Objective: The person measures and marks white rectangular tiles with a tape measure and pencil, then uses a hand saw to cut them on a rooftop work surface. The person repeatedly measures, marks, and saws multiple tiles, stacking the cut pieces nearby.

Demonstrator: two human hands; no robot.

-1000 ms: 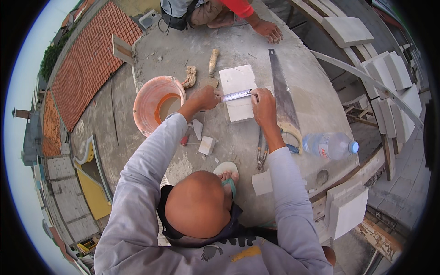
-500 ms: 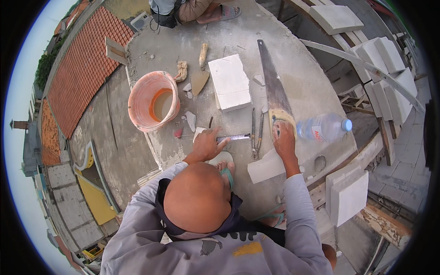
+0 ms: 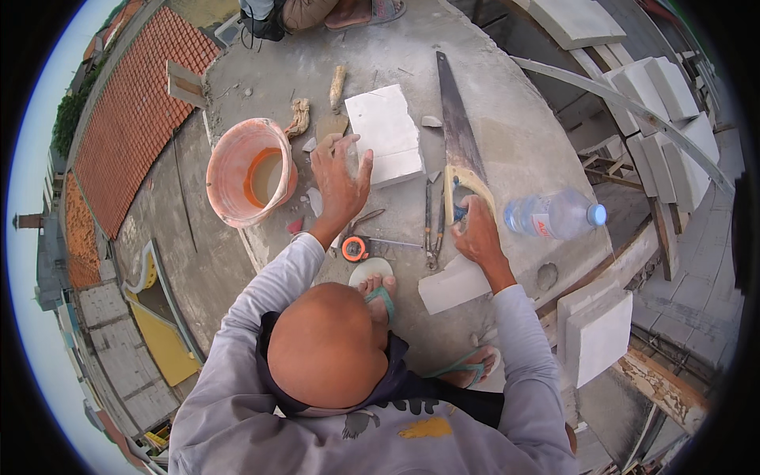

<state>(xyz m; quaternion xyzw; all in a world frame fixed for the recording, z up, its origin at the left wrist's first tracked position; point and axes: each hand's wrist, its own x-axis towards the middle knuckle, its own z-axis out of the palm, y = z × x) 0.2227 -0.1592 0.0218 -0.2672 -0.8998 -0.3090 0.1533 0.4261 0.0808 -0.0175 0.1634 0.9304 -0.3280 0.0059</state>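
Note:
A white block (image 3: 385, 131) lies on the concrete slab ahead of me. My left hand (image 3: 340, 178) is open, its fingers spread beside the block's left side; whether a fingertip touches it I cannot tell. My right hand (image 3: 479, 237) is closed round the handle of a hand saw (image 3: 461, 131), which lies right of the block with its blade pointing away. An orange and black tape measure (image 3: 354, 248) rests near my foot, with some tape pulled out to the right. Between block and saw handle lie long-handled pincers (image 3: 434, 226). The left hand partly hides a trowel (image 3: 336, 103).
A pink bucket (image 3: 224, 178) with murky liquid stands at left. A water bottle (image 3: 554, 214) lies right of the saw, and a white offcut (image 3: 453, 285) sits nearer me. Other white blocks (image 3: 594, 336) are beyond the slab's right edge. Another person's sandalled foot (image 3: 368, 14) is at the top.
My left hand has left the tape measure and moved forward to the block's left side, its fingers spreading. The right hand stays on the saw handle.

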